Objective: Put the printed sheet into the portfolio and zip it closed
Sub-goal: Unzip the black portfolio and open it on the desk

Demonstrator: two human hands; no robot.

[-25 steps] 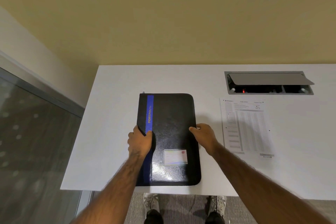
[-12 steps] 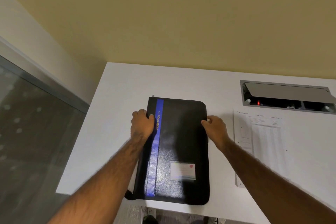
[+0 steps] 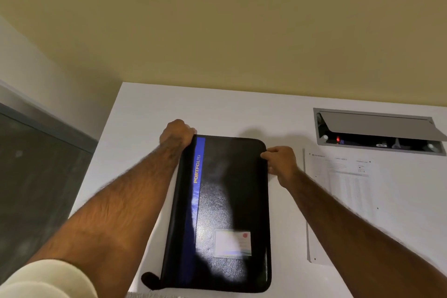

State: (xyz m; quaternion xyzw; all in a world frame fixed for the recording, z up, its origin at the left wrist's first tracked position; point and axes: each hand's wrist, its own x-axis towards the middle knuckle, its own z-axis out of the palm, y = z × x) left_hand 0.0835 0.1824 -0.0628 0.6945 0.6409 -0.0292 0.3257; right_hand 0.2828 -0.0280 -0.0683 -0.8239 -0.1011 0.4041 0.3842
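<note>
A black portfolio (image 3: 232, 201) with a blue stripe and a small card pocket lies closed on the white table (image 3: 150, 113). My left hand (image 3: 177, 134) is curled over its far left corner, where the zip pull was; the pull itself is hidden. My right hand (image 3: 280, 164) pinches the portfolio's right edge near the far right corner. The printed sheet (image 3: 343, 191) lies flat on the table to the right of the portfolio, partly covered by my right forearm.
A grey cable hatch (image 3: 377, 126) with its lid raised is set into the table behind the sheet. A yellow wall stands behind the table. The table's left edge drops to a dark floor and a glass panel (image 3: 36, 176).
Both hands slid along the portfolio's edges toward its far end. The left hand went from the blue stripe to the far left corner. The camera moved closer and tilted.
</note>
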